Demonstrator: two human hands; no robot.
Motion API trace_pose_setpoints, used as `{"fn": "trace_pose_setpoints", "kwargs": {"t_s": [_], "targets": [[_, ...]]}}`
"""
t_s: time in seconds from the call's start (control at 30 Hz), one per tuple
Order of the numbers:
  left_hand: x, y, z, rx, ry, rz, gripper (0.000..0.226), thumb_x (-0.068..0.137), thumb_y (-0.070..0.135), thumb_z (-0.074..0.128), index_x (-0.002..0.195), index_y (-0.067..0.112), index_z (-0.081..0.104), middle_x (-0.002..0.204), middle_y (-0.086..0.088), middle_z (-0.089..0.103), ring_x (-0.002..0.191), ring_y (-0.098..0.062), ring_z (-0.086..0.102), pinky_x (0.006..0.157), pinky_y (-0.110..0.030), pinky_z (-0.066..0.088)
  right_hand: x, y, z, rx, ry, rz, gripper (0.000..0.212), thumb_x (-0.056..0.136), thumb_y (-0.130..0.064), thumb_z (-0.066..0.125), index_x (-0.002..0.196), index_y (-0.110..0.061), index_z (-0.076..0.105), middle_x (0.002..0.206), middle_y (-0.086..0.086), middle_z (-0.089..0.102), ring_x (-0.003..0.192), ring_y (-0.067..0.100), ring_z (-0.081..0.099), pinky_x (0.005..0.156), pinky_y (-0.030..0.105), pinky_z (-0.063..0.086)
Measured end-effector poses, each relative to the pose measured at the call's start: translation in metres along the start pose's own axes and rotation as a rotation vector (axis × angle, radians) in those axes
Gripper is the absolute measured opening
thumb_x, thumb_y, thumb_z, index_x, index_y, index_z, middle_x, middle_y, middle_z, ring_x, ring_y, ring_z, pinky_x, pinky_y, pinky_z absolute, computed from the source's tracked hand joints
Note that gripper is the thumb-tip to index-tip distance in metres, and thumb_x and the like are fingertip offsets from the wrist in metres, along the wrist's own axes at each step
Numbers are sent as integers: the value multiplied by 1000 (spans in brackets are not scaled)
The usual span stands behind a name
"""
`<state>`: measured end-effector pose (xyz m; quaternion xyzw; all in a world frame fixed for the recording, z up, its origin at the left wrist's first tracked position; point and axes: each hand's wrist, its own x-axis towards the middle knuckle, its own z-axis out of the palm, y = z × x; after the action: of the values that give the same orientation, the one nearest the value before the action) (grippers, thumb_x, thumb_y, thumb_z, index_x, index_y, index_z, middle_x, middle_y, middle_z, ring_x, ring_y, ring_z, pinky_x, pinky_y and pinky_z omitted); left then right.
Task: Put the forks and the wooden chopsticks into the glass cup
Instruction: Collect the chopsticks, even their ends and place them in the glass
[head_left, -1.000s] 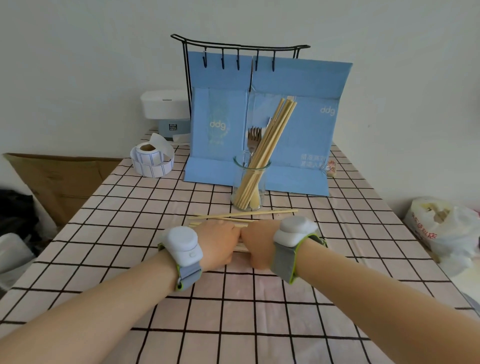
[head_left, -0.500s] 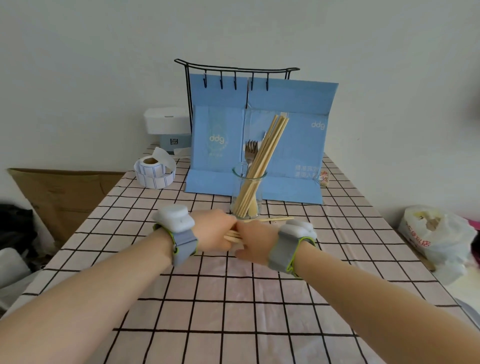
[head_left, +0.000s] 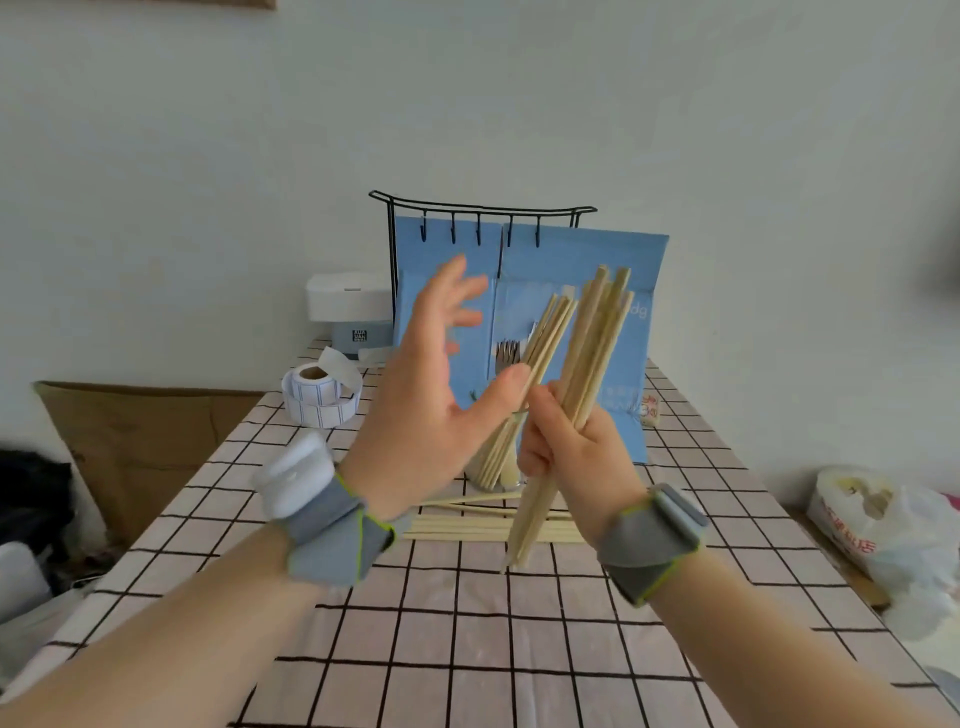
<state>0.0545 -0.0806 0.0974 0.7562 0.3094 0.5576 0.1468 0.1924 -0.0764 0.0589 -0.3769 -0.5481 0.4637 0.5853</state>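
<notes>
Wooden chopsticks (head_left: 582, 395) are bunched up in the right hand (head_left: 576, 462), whose grip is wrapped tight around the bundle near the middle, tips pointing down and slightly left, tops fanned out toward the upper right of centre. Left hand (head_left: 431, 410) is spread wide with nothing in it, thumb just about touching the bundle, looks like it's there to help square things up. The glass cup (head_left: 493, 467) sits mid-frame right behind both hands, mostly hidden, already holding a batch of chopsticks leaning right plus the forks (head_left: 509, 353), whose tines peek out above the thumb. A few more chopsticks on the surface (head_left: 467, 525) are lying flat below the hands on the checked surface (head_left: 447, 623), so the job isn't finished. For this step I'd say: tap the lower ends even first, since they look staggered, then bring the bundle over the rim fairly upright and lower it in on the free side of the cup, not on top of the stuff already leaning there. Using the empty hand to steady the glass seems smart, because a tall load leaning one way could tip a light cup. Let go only once the ends hit bottom.
</notes>
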Motion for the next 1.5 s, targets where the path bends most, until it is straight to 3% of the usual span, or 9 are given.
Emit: {"fn": "trace_pose_setpoints", "kwargs": {"t_s": [0.27,0.43,0.7,0.87,1.0,1.1,1.23,1.33,1.5], "targets": [[-30,-17,19,-369,-204,-407,33,63,46,65,92,30,61,93,-2,63,68,-22,62,62,-49,52,-20,21,5,-101,-208,-1,43,97,-15,38,57,-21,52,46,-7,39,45,8,44,52,19,43],[-31,-22,16,-382,-252,-456,46,65,46,65,104,23,58,92,4,70,77,-22,63,56,-39,50,-20,31,4,-283,-288,12,41,94,-25,41,75,10,53,46,-13,51,55,3,52,70,23,47],[-26,-14,19,-360,-281,-471,28,63,51,65,86,34,65,88,-7,72,54,-28,54,39,-26,42,-18,22,6,-230,-365,56,13,83,-26,44,77,-17,52,54,-12,61,56,-4,58,60,9,48],[-22,-13,21,-428,-265,-476,15,72,30,72,83,23,64,65,10,71,53,-11,59,39,-19,42,-14,16,2,-290,-465,110,18,93,-16,46,78,-20,54,72,-7,57,63,-11,59,66,7,48],[-24,-14,23,-376,-263,-391,3,76,29,66,78,27,65,69,17,70,73,0,66,70,-13,51,-7,8,-10,-411,-545,69,28,89,-11,56,90,-39,51,84,-23,62,84,-20,56,78,6,46],[-26,-16,23,-378,-251,-369,5,78,30,64,79,25,64,73,15,70,78,-3,67,75,-17,54,-5,2,-21,-442,-468,41,24,76,-28,65,96,-37,56,88,-27,64,91,-9,57,82,18,50],[-29,-16,23,-455,-267,-398,6,81,25,61,81,22,65,73,7,69,81,-12,68,73,-24,57,-7,-4,-29,-455,-407,-81,54,71,-33,69,120,-26,48,106,-12,61,106,11,59,95,32,50],[-29,-12,23,-498,-291,-381,6,82,27,61,83,28,66,71,10,70,75,-6,67,69,-20,53,-19,-3,-20,-443,-334,-388,35,83,-27,54,116,-17,51,97,13,60,86,34,56,83,45,50],[-31,-5,25,-658,-261,-434,16,83,22,57,86,29,72,82,11,74,83,-2,69,68,-12,52,-24,4,-4,-320,-101,-435,36,90,-52,39,101,-25,60,87,0,62,79,25,60,68,48,51]]}}
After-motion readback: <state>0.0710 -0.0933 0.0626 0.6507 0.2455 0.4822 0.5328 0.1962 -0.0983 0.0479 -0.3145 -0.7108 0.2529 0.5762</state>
